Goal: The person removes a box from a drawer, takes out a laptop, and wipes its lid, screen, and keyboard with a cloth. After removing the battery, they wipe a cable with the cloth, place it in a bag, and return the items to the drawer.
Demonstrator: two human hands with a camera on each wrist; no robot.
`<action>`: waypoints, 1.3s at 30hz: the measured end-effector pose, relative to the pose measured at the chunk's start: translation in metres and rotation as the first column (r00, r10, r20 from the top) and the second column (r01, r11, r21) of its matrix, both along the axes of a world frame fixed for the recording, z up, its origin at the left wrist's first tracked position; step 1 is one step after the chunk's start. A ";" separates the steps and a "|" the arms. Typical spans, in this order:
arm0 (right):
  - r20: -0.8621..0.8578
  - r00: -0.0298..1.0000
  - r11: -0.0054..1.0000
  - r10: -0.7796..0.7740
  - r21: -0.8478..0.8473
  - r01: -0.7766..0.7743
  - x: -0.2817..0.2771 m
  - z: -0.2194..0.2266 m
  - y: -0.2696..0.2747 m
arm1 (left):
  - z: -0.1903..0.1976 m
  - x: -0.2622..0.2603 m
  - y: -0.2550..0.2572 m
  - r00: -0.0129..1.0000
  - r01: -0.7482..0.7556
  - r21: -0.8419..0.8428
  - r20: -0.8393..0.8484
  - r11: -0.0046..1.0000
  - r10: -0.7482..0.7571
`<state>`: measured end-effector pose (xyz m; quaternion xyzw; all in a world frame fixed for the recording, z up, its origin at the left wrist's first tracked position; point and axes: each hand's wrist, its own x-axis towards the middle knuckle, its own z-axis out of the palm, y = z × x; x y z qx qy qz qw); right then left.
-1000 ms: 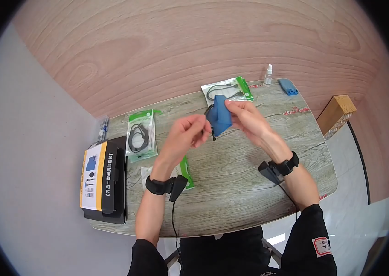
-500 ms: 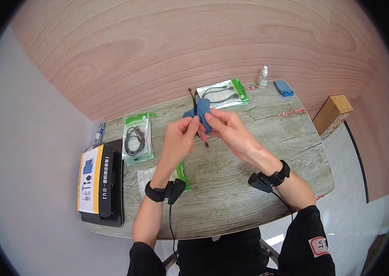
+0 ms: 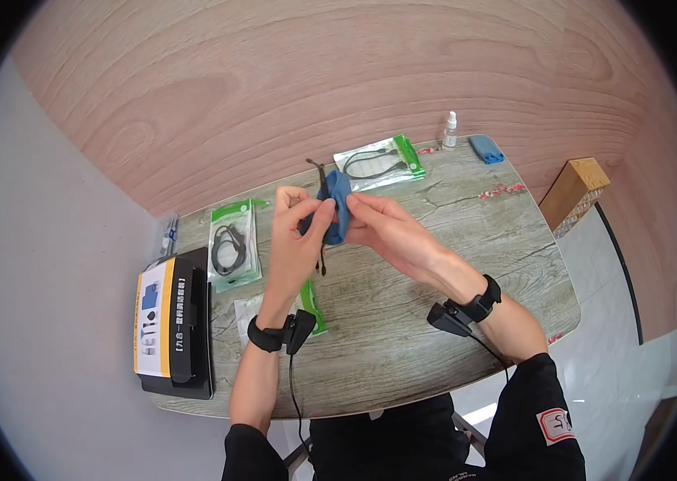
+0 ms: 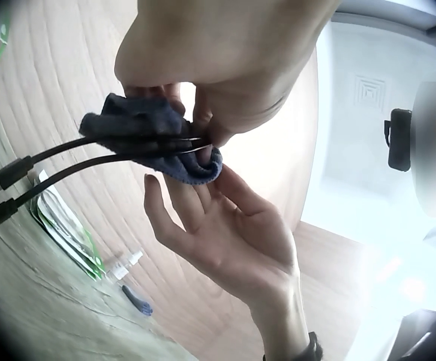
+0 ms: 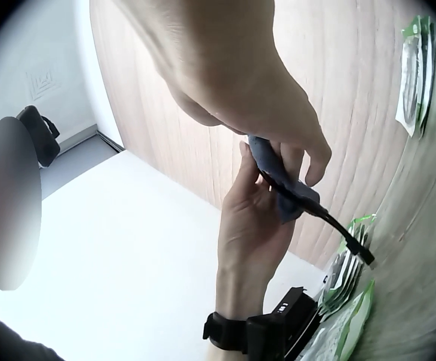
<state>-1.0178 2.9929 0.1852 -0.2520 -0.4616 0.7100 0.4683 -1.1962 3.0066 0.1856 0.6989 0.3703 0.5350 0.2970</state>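
Above the middle of the table, a blue cloth (image 3: 338, 207) is wrapped around a folded black cable (image 4: 75, 167). My left hand (image 3: 297, 234) pinches the cloth and cable between thumb and fingers. From the other side, my right hand (image 3: 393, 231) grips the cloth's edge between thumb and fingertips. Two cable ends with plugs (image 4: 13, 173) stick out of the cloth side by side in the left wrist view. In the right wrist view another stretch of cable with a dark connector (image 5: 357, 250) extends past the cloth (image 5: 269, 158). The cable's middle is hidden inside the folds.
Green-topped cable packets lie at the left (image 3: 234, 248), at the back (image 3: 378, 163) and under my left forearm (image 3: 316, 314). A black, white and yellow box (image 3: 164, 321) stands at the left edge. A white spray bottle (image 3: 451, 132) and a folded blue cloth (image 3: 486, 150) are back right.
The cloth in my right hand has moved left onto the cable and now wraps it. Both hands have come together and shifted slightly left; cable ends now stick out above and below the cloth.
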 end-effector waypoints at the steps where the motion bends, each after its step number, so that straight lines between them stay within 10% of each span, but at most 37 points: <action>1: -0.031 0.999 0.999 0.037 -0.004 -0.037 0.001 0.000 0.001 | 0.001 0.000 -0.001 0.999 0.003 -0.023 0.032 1.000 -0.002; 9: 0.032 0.995 0.993 0.099 0.058 -0.101 -0.001 -0.010 0.005 | -0.006 -0.003 0.006 0.990 0.013 -0.068 0.144 0.998 -0.003; 24: 0.068 0.990 0.991 0.124 0.030 -0.127 -0.004 0.006 -0.008 | -0.004 -0.005 0.001 0.791 0.527 -0.393 0.552 0.754 -0.265; 39: 0.718 0.687 0.844 -0.116 0.436 -0.313 0.007 -0.002 0.001 | 0.003 -0.042 0.016 0.752 0.500 -0.471 0.652 0.727 -0.095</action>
